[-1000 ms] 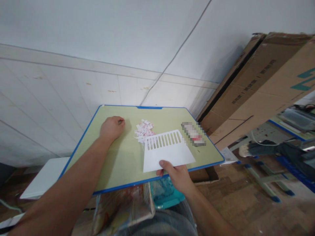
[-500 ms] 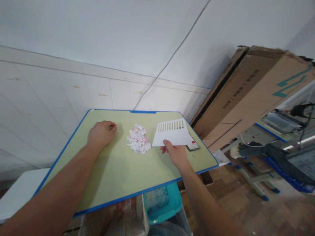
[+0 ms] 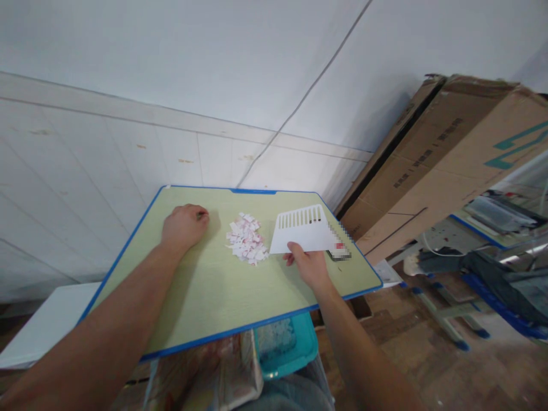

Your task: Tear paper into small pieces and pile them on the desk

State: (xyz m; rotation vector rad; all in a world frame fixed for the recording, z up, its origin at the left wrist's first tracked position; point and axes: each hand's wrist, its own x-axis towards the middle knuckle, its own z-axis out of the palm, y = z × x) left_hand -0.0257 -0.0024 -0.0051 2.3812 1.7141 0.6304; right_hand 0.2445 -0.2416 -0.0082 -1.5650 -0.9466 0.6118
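Right hand (image 3: 311, 267) is gripping a white slotted sheet (image 3: 299, 240) by its near edge, thumb pressing on top, fingers clamping from below. Sheet is lying over the right half of the green desktop (image 3: 205, 302), slots facing the wall, left corner sitting just beside a heap of paper scraps (image 3: 246, 240); whether the two are touching, I can't tell. Left hand (image 3: 184, 227) is resting left of the heap, fingers curling together; a dark spot is showing at the tips, but I can't tell whether they are closing on something or on a gap.

Risks, as I'm judging them: the scraps are lying loose, so a quick sweep of the sheet, its draught, or a dragging forearm could be scattering them, some over the blue edge towards the teal tub (image 3: 308, 354). The sheet is partly covering a flat dark-edged item (image 3: 340, 250); a sideways push could be nudging that along. A one-edge grip could be letting the thin sheet bend or tip.

Writing: the cardboard box (image 3: 428, 165) is carrying a large teal mark and a dark printed line, both defying reading. The flat item is showing a red patch, lettering obscured. No brand is coming through.
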